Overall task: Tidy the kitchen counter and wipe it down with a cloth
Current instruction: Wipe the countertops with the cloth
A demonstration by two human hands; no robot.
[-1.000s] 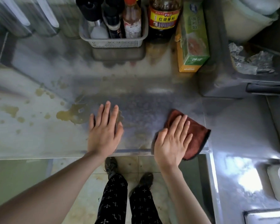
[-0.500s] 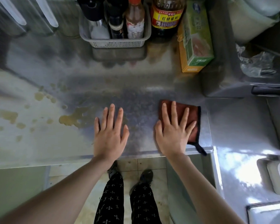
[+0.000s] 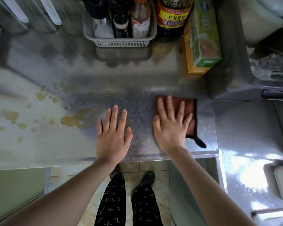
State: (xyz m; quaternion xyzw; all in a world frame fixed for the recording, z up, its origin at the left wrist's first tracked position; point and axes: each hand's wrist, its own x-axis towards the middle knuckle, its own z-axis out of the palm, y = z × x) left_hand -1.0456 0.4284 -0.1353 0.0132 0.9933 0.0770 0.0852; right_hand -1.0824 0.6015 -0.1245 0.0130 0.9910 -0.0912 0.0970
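Wiping is in hand: the cloth (image 3: pixel 187 111) is pressed flat under the open right hand (image 3: pixel 171 128), the left hand (image 3: pixel 113 136) is rested open and empty on the counter (image 3: pixel 39 144), and the spill (image 3: pixel 75 119) should be swept next.

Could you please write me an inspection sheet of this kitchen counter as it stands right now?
Surface: steel counter with yellow-brown spill patches left of the hands, not yet wiped.
Job's things: reddish-brown cloth lying flat near the counter's front right corner, its dark loop trailing toward the edge.
Clutter: grey basket of bottles, large sauce bottle and green box along the back.
Hands: left hand flat on bare counter; right hand pressing flat on the cloth.
Cables: nothing seen.
Surroundings: crumpled plastic at right; tiled floor below.
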